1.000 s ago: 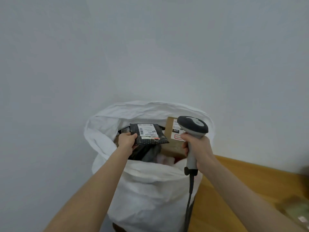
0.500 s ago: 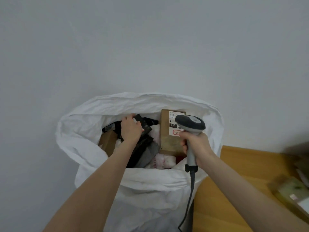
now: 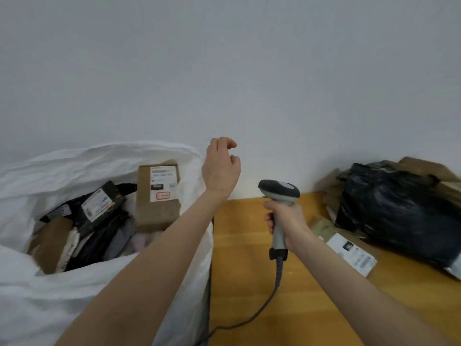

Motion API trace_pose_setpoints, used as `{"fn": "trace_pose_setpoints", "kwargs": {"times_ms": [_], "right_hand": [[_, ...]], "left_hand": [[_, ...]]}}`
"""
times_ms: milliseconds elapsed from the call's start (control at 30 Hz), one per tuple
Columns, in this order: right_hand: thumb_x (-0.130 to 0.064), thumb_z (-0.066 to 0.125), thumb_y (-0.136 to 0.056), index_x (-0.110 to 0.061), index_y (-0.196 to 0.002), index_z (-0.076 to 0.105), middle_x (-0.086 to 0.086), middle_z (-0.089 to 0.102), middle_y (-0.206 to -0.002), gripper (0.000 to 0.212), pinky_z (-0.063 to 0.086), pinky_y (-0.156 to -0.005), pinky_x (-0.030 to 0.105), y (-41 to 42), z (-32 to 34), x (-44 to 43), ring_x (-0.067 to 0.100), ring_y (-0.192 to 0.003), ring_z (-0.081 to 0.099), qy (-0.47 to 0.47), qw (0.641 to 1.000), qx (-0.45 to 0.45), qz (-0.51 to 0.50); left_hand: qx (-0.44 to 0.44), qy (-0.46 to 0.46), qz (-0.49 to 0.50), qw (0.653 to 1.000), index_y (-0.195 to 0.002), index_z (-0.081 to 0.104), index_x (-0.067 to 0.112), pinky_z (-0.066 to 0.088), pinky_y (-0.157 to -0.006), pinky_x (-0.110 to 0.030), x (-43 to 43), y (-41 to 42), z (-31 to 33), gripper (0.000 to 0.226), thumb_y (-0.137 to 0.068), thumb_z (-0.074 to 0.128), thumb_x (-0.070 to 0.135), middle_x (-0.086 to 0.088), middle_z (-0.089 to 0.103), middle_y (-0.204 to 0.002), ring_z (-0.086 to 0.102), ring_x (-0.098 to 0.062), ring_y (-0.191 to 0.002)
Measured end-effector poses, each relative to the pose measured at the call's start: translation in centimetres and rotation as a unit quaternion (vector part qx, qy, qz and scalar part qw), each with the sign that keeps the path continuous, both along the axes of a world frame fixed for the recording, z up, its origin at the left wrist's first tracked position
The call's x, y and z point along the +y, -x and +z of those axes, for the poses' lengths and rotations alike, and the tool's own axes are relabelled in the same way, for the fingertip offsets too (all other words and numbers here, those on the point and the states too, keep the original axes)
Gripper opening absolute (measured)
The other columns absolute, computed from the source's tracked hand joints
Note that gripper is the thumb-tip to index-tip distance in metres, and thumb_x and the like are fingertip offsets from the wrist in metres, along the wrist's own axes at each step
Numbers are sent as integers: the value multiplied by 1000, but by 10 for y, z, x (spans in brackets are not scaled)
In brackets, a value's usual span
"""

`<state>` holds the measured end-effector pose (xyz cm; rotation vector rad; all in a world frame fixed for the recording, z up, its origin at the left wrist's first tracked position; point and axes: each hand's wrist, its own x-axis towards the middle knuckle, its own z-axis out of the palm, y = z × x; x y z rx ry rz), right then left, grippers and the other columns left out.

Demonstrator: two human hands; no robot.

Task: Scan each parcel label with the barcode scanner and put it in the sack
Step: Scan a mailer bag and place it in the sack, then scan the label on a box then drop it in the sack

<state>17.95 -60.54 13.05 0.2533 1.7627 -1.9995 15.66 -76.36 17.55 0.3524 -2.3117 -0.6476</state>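
The white sack [image 3: 74, 290] stands open at the left, full of parcels. A small black parcel [image 3: 101, 204] with a white label lies on the heap inside it, beside a brown cardboard box [image 3: 157, 196]. My left hand [image 3: 220, 168] hangs empty above the sack's right rim, fingers loosely curled. My right hand [image 3: 287, 221] grips the handle of the grey barcode scanner [image 3: 279, 193] over the wooden table, its cable trailing down toward me.
On the wooden table [image 3: 249, 270] at the right lies a flat brown parcel with a white label [image 3: 349, 253]. Behind it sit a bulky black plastic bag parcel [image 3: 404, 216] and cardboard boxes [image 3: 424, 168]. A plain grey wall [image 3: 224, 71] fills the background.
My left hand let go of the black parcel inside the sack and has risen out to the right, empty. The view has swung right, bringing the parcels on the table into sight.
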Motion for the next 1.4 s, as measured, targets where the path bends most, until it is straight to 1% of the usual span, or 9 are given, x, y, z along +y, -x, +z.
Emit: {"fn": "trace_pose_setpoints", "kwargs": {"times_ms": [133, 400, 767, 867, 967, 1033, 1200, 1267, 1400], "right_hand": [[-7, 63, -88, -5, -81, 59, 7, 51, -53, 8, 38, -42, 26, 29, -39, 94, 16, -42, 44, -4, 998, -59, -35], [-6, 64, -86, -3, -79, 60, 6, 55, -54, 8, 41, -46, 27, 88, -108, 263, 14, -45, 47, -52, 979, -145, -134], [-6, 69, -84, -14, -84, 53, 5, 57, -85, 18, 49, -82, 39, 114, -196, 305, 25, -89, 57, -150, 967, -181, -98], [-1, 68, -83, -14, -83, 55, 6, 61, -88, 19, 50, -72, 33, 111, -203, 303, 22, -86, 60, -132, 971, -188, -72], [2, 68, -82, -14, -80, 57, 11, 66, -90, 19, 56, -74, 39, 110, -205, 301, 23, -82, 64, -125, 970, -190, -87], [0, 69, -82, -13, -79, 57, 13, 67, -88, 18, 57, -82, 46, 111, -202, 299, 28, -83, 66, -122, 969, -182, -118], [1, 67, -81, -4, -87, 60, 11, 64, -79, 10, 52, -67, 34, 95, -197, 297, 20, -67, 60, -89, 972, -191, -103], [-1, 68, -81, -5, -89, 59, 11, 64, -79, 12, 51, -65, 34, 80, -199, 297, 21, -67, 60, -75, 968, -233, -48], [-5, 72, -82, -6, -103, 56, 13, 62, -94, 26, 57, -75, 43, 56, -210, 295, 31, -84, 65, -69, 956, -284, -9]], "left_hand": [[-157, -39, -60, 985, -123, 50, 18, 47, -80, -28, 93, 42, -58, 33, -91, 53, 13, -1, 47, -127, 53, -17, -106], [-430, -161, -71, 886, -141, 38, 9, 41, -96, -33, 230, 97, -180, 60, -88, 62, 23, -15, 44, -138, 48, -27, -123], [-456, -176, 6, 872, -150, 13, 4, 38, -105, -46, 259, 114, -286, 90, -84, 69, 31, -21, 34, -145, 39, -39, -130], [-494, -110, 2, 862, -144, 30, 6, 47, -88, -41, 251, 109, -288, 70, -89, 62, 36, -17, 46, -135, 53, -33, -115], [-612, -104, -12, 784, -124, 50, 7, 46, -63, -30, 236, 95, -276, 53, -87, 65, 42, -9, 58, -111, 56, -22, -87], [-659, -104, -30, 744, -136, 43, 14, 52, -72, -33, 226, 92, -266, 66, -83, 71, 39, -9, 54, -122, 57, -26, -100], [-570, 88, -126, 807, -153, -1, 12, 24, -114, -51, 247, 115, -270, 119, -71, 79, 47, -13, 13, -159, 17, -34, -144], [-580, 132, -163, 788, -153, 2, 14, 16, -116, -52, 261, 118, -279, 118, -70, 75, 56, -13, 17, -158, 18, -33, -145], [-625, 67, -135, 766, -141, 33, 14, 43, -92, -39, 258, 94, -289, 86, -77, 67, 61, -13, 46, -137, 49, -29, -120]]}}
